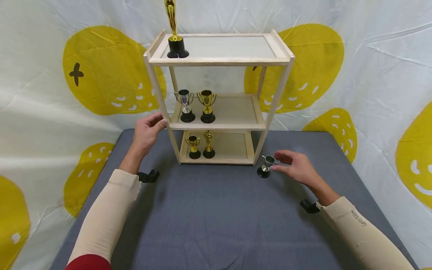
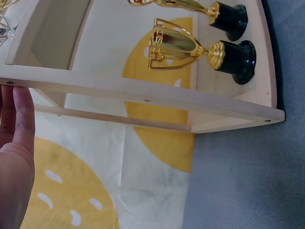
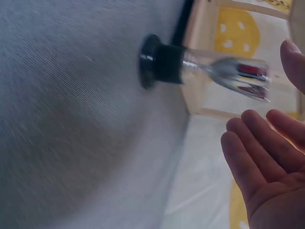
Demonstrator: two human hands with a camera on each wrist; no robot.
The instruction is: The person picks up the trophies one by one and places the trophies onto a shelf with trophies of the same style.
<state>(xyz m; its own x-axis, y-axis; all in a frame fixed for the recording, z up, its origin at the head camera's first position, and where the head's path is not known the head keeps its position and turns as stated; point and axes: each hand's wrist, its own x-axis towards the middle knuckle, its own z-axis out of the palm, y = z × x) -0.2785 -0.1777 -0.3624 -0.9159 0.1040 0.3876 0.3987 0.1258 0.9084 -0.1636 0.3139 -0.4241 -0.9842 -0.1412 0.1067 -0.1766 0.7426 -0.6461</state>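
My left hand [image 1: 146, 131] holds the left post of a light wooden shelf [image 1: 216, 126] at its middle tier. In the left wrist view, part of that hand [image 2: 16, 157] shows with fingertips at the post. A small silver trophy cup [image 1: 265, 168] with a black base stands upright on the grey cloth, beside the shelf's front right foot. Close to its right side is my right hand [image 1: 297, 167], thumb and fingers spread apart around the cup's level. The right wrist view shows a gap between these fingers [image 3: 248, 143] and the silver trophy cup [image 3: 238, 76].
On the top tier stands a gold figure trophy [image 1: 177, 47]. The middle tier bears a silver cup [image 1: 185, 107] and a gold cup [image 1: 207, 107], both at left. Below are a smaller gold cup [image 1: 194, 148] and a gold figurine trophy [image 1: 208, 146]. A patterned curtain [image 1: 378, 75] hangs behind.
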